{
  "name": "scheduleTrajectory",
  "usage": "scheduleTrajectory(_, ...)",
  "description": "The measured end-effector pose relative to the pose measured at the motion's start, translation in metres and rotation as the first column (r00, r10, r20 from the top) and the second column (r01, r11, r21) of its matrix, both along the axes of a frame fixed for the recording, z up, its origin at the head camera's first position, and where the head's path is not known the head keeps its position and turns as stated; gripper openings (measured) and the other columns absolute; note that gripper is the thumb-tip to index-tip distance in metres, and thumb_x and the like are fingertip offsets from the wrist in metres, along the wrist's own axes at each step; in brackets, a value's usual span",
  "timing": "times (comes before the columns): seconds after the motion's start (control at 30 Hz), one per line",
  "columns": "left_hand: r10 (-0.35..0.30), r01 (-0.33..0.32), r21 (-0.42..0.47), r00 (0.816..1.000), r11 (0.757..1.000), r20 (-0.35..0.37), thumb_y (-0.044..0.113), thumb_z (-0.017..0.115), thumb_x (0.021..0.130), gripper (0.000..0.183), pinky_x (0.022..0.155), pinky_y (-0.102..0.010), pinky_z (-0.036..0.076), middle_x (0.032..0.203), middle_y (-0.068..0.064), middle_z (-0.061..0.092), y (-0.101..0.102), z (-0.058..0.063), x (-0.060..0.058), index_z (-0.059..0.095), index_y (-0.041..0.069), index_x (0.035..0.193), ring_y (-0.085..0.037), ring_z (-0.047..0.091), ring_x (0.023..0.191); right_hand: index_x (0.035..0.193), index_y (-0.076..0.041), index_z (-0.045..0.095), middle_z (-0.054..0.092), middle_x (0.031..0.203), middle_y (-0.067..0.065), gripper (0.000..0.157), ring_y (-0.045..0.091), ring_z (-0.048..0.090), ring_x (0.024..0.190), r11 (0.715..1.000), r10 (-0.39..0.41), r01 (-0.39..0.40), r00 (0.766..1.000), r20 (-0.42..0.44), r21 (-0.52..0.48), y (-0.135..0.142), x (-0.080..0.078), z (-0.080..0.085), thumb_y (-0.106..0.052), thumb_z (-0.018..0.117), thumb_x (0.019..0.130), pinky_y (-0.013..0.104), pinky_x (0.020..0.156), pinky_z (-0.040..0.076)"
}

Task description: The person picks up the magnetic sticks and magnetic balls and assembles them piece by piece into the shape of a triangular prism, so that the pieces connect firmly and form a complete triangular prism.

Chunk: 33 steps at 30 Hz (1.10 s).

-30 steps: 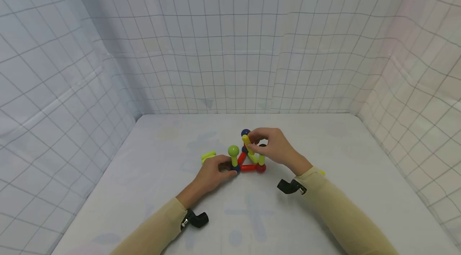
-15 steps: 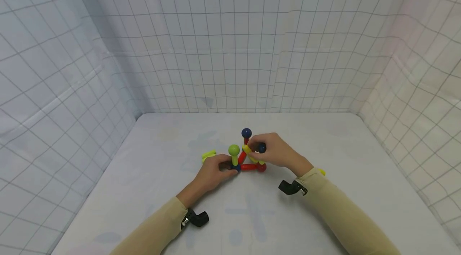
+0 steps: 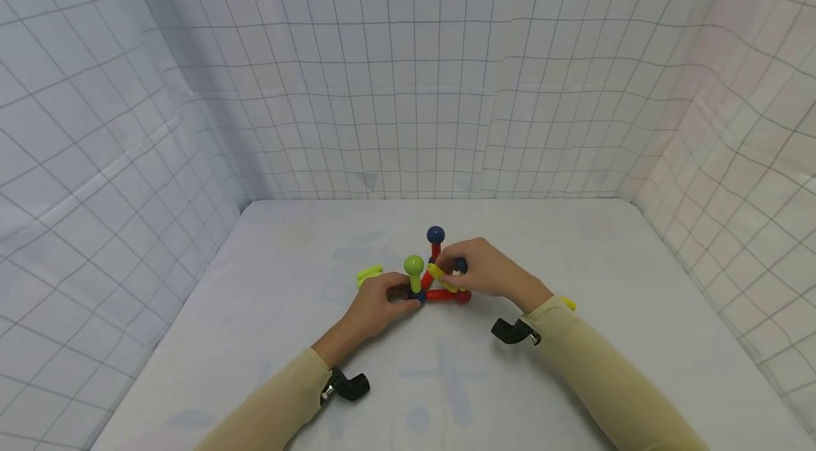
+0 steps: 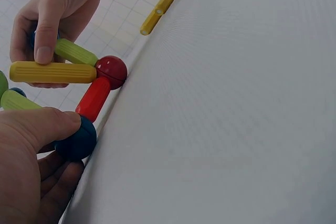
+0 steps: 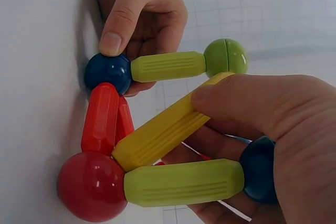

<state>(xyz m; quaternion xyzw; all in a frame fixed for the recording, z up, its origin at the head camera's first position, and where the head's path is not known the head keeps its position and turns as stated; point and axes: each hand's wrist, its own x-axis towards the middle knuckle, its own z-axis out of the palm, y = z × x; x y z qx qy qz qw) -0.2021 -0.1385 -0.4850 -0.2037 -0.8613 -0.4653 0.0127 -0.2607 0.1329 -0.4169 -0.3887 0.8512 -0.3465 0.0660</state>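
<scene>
A triangular frame of magnetic rods and balls stands on the white table, with posts rising from its corners. My left hand (image 3: 376,306) grips the dark blue ball (image 5: 107,74) at the near left corner. From that ball rises a lime rod (image 5: 168,66) topped by a lime ball (image 3: 414,265). A red rod (image 5: 100,119) links it to the red ball (image 5: 92,187). My right hand (image 3: 477,267) pinches a yellow rod (image 5: 157,129), tilted, its lower end at the red ball. Beside it, a lime rod (image 5: 184,182) carries another blue ball (image 5: 258,169), partly hidden by the right hand.
Behind the frame's far corner, a blue ball (image 3: 435,234) tops a red post. Lime rods (image 3: 370,272) lie left of the frame; yellow rods (image 4: 160,9) lie near the right forearm. Gridded white cloth (image 3: 408,83) walls the table at the back and sides.
My right hand has lowered the yellow rod from above the frame toward the red ball, and the rod now leans flatter. My left hand stays on the blue ball.
</scene>
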Motion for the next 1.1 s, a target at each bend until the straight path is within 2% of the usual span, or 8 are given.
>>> scheduleTrajectory(0.63,-0.002,0.002,-0.014,1.000,1.000,0.001,0.012,0.088,0.094,0.031,0.094,-0.039,0.061,0.114,0.000,0.077,0.001,0.001,0.000,0.078,0.008,0.123,-0.013,0.074,0.099,0.108,-0.020,0.082,0.075,0.104,-0.016,0.012,0.009,0.066,0.087,1.000,0.004,-0.004,1.000,-0.022,0.015,-0.003,-0.002,-0.003,-0.017,0.082,0.097,0.031,0.078,0.058)
scheduleTrajectory(0.9,-0.009,0.003,-0.117,0.998,0.993,-0.059,0.012,0.087,0.094,0.030,0.093,-0.038,0.061,0.115,0.000,0.076,0.005,0.006,0.001,0.077,0.008,0.123,-0.013,0.073,0.100,0.108,-0.019,0.082,0.075,0.104,-0.015,0.011,0.007,0.067,0.089,1.000,0.000,0.000,1.000,-0.013,0.014,-0.004,-0.001,-0.002,-0.018,0.083,0.097,0.031,0.081,0.059)
scheduleTrajectory(1.1,-0.005,-0.005,-0.168,0.998,0.986,-0.059,0.013,0.086,0.095,0.030,0.094,-0.038,0.060,0.116,-0.001,0.076,0.007,0.011,0.003,0.076,0.007,0.123,-0.013,0.073,0.101,0.108,-0.019,0.082,0.075,0.106,-0.014,0.011,0.011,0.068,0.091,1.000,-0.010,0.010,1.000,-0.009,0.019,-0.004,-0.001,-0.003,-0.018,0.083,0.097,0.032,0.082,0.059)
